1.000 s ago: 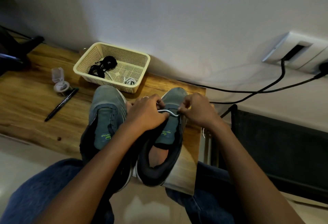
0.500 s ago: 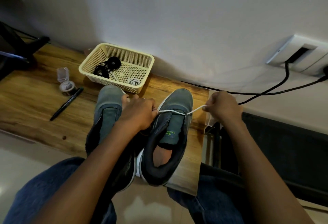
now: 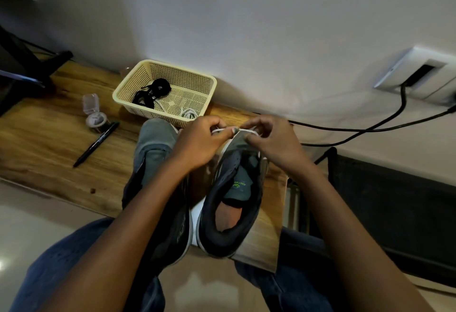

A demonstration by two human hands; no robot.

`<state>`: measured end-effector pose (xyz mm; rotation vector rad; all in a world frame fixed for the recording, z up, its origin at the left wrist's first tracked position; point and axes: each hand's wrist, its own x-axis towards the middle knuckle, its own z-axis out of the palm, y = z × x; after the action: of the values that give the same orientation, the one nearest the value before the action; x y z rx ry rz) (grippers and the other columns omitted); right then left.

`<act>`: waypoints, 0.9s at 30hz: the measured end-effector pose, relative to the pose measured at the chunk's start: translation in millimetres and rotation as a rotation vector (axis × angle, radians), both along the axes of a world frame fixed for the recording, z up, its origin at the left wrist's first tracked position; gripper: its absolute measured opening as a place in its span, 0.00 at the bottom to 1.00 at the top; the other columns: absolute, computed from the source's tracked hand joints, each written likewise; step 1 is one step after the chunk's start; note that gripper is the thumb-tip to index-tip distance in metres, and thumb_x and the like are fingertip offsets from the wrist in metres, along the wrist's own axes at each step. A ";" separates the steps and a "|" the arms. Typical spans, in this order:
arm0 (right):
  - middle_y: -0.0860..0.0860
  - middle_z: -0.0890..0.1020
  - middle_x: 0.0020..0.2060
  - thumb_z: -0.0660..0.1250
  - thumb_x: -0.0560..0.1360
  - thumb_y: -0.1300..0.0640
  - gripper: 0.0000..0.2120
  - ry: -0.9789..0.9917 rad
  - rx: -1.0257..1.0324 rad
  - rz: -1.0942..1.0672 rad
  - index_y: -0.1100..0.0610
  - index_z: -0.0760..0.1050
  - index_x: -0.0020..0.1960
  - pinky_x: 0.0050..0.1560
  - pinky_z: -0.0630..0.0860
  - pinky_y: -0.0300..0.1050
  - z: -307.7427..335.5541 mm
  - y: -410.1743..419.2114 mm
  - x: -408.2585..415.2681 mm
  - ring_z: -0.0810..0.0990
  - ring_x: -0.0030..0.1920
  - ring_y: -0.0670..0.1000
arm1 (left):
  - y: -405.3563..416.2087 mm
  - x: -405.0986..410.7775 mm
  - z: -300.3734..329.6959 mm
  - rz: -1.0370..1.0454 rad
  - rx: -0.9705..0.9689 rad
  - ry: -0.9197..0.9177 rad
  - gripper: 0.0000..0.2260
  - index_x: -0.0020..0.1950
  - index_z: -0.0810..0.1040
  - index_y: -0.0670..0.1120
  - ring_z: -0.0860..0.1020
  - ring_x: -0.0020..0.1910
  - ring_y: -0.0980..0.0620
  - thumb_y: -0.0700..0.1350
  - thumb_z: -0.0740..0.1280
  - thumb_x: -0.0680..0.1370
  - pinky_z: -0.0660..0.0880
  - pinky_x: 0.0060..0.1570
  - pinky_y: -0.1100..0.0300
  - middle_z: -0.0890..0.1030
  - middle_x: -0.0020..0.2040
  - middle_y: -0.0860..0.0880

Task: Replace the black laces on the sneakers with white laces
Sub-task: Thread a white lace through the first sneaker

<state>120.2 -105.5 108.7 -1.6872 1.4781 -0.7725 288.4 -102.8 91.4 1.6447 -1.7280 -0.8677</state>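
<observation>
Two grey-and-black sneakers stand side by side on the wooden board, toes toward the wall: the left sneaker (image 3: 154, 143) and the right sneaker (image 3: 237, 195). Over the toe end of the right sneaker a white lace (image 3: 243, 130) stretches between my hands. My left hand (image 3: 202, 142) pinches one end of it. My right hand (image 3: 274, 142) pinches the other end close by. The lower eyelets are hidden under my hands. A cream basket (image 3: 197, 82) behind the shoes holds coiled black laces (image 3: 151, 93) and another white lace (image 3: 188, 114).
A black pen (image 3: 96, 143) and a small clear lidded container (image 3: 95, 116) lie left of the shoes on the wooden board (image 3: 44, 139). Black cables (image 3: 370, 129) run from a wall socket at right. A dark panel stands at lower right, and my jeans-clad legs are below.
My right hand, which had pulled the white lace out to the right, has come back in next to my left hand above the right sneaker's toe.
</observation>
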 end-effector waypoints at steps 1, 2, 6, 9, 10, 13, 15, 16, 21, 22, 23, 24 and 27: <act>0.46 0.78 0.34 0.68 0.73 0.65 0.07 -0.029 -0.037 -0.167 0.54 0.80 0.45 0.37 0.73 0.40 -2.1 -3.4 -3.4 0.75 0.34 0.43 | -0.5 3.8 1.4 0.018 -0.007 -0.026 0.12 0.40 0.80 0.48 0.76 0.33 0.48 0.56 0.68 0.76 0.71 0.38 0.53 0.77 0.31 0.52; 0.46 0.78 0.33 0.68 0.72 0.65 0.07 -0.095 -0.055 -0.339 0.53 0.79 0.42 0.38 0.73 0.41 -3.3 -6.6 -7.7 0.75 0.34 0.44 | -1.4 8.7 1.7 0.037 -0.010 -0.062 0.12 0.40 0.80 0.49 0.75 0.32 0.49 0.55 0.67 0.77 0.69 0.36 0.54 0.77 0.30 0.51; 0.50 0.78 0.33 0.66 0.70 0.68 0.06 -0.314 0.041 -0.689 0.59 0.79 0.42 0.37 0.72 0.42 -8.2 -10.4 -18.6 0.75 0.34 0.47 | -2.4 20.3 5.6 0.098 -0.020 -0.061 0.13 0.38 0.78 0.53 0.73 0.30 0.49 0.53 0.62 0.80 0.65 0.36 0.56 0.79 0.32 0.50; 0.51 0.78 0.35 0.64 0.72 0.67 0.07 -0.348 0.042 -0.724 0.59 0.78 0.45 0.35 0.71 0.39 -8.7 -9.9 -16.8 0.74 0.34 0.47 | -2.1 17.2 9.0 0.147 -0.044 0.006 0.12 0.40 0.78 0.54 0.78 0.39 0.41 0.51 0.60 0.81 0.74 0.41 0.49 0.82 0.40 0.45; 0.52 0.78 0.35 0.63 0.73 0.67 0.07 -0.391 0.056 -0.744 0.57 0.77 0.43 0.37 0.72 0.40 -7.9 -10.3 -15.6 0.74 0.34 0.47 | -1.7 15.6 10.1 0.167 -0.048 0.021 0.12 0.40 0.79 0.53 0.79 0.40 0.40 0.51 0.60 0.81 0.74 0.42 0.48 0.82 0.41 0.44; 0.53 0.76 0.30 0.60 0.75 0.69 0.12 -0.609 0.184 -0.902 0.57 0.73 0.35 0.43 0.72 0.48 -8.5 -14.9 -17.8 0.73 0.34 0.50 | -2.2 16.6 11.2 0.232 -0.021 0.045 0.11 0.43 0.79 0.53 0.77 0.39 0.44 0.51 0.60 0.81 0.71 0.40 0.52 0.81 0.41 0.46; 0.54 0.76 0.30 0.59 0.74 0.69 0.11 -0.736 0.315 -1.014 0.60 0.74 0.37 0.44 0.71 0.48 -10.4 -17.3 -23.1 0.74 0.34 0.51 | -3.7 21.9 8.0 0.288 0.009 0.013 0.10 0.47 0.80 0.51 0.78 0.44 0.46 0.52 0.62 0.80 0.72 0.46 0.53 0.82 0.45 0.47; 0.54 0.76 0.31 0.59 0.75 0.69 0.09 -0.779 0.359 -1.049 0.60 0.75 0.39 0.45 0.72 0.48 -13.1 -18.1 -26.0 0.75 0.33 0.50 | -4.0 24.7 6.4 0.315 0.012 -0.012 0.10 0.49 0.81 0.50 0.79 0.47 0.46 0.53 0.63 0.79 0.74 0.51 0.50 0.82 0.47 0.48; 0.46 0.76 0.43 0.63 0.67 0.62 0.13 -0.379 0.233 -0.826 0.49 0.71 0.50 0.61 0.72 0.58 -14.4 -12.2 -22.0 0.74 0.57 0.55 | -3.6 17.5 5.7 0.277 -0.012 0.006 0.08 0.48 0.80 0.51 0.79 0.48 0.47 0.53 0.65 0.78 0.72 0.58 0.41 0.80 0.43 0.54; 0.43 0.77 0.46 0.64 0.66 0.60 0.16 -0.225 0.151 -0.692 0.46 0.72 0.53 0.63 0.69 0.60 -11.9 -8.9 -18.2 0.73 0.60 0.54 | -2.9 12.6 5.8 0.233 -0.013 0.019 0.06 0.47 0.79 0.52 0.79 0.47 0.49 0.52 0.65 0.78 0.73 0.57 0.43 0.79 0.42 0.55; 0.42 0.77 0.49 0.66 0.67 0.58 0.18 -0.140 0.077 -0.529 0.46 0.73 0.55 0.65 0.69 0.59 -9.3 -6.5 -13.7 0.73 0.61 0.52 | -2.3 8.0 5.1 0.190 -0.019 0.020 0.06 0.45 0.79 0.53 0.78 0.46 0.50 0.52 0.66 0.78 0.73 0.57 0.44 0.78 0.40 0.58; 0.42 0.78 0.51 0.68 0.68 0.58 0.19 -0.110 0.044 -0.353 0.47 0.75 0.58 0.65 0.70 0.57 -6.2 -3.8 -7.7 0.74 0.61 0.50 | -1.9 3.6 4.1 0.151 -0.027 0.019 0.05 0.43 0.78 0.54 0.78 0.45 0.51 0.52 0.66 0.78 0.73 0.55 0.48 0.78 0.39 0.59; 0.46 0.82 0.51 0.71 0.74 0.57 0.15 0.006 0.052 0.040 0.53 0.79 0.60 0.62 0.74 0.52 -3.1 3.5 7.8 0.79 0.54 0.44 | -0.7 -4.1 0.1 0.065 -0.051 0.061 0.06 0.40 0.76 0.55 0.75 0.38 0.58 0.49 0.67 0.77 0.71 0.46 0.57 0.77 0.37 0.60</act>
<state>128.0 -102.0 105.6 -1.6770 1.4519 -0.7022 284.3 -103.5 91.5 1.6155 -1.6330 -0.8273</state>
